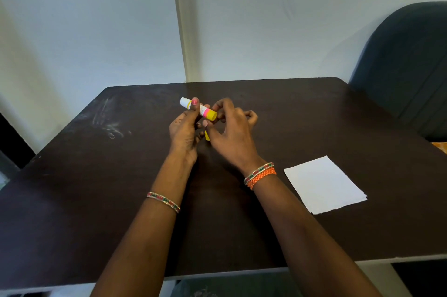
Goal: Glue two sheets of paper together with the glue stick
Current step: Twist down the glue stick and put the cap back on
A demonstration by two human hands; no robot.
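The left hand [185,127] grips the white glue stick with a pink band and yellow base [198,109] around its middle, holding it above the dark brown table [96,175]. The right hand [232,132] pinches the yellow base, and a small yellow piece, probably the cap [207,135], shows just beneath its thumb. The step looks like winding the glue up: turn the base gently so only a little shows. The white paper sheet [324,184] lies right of the right wrist.
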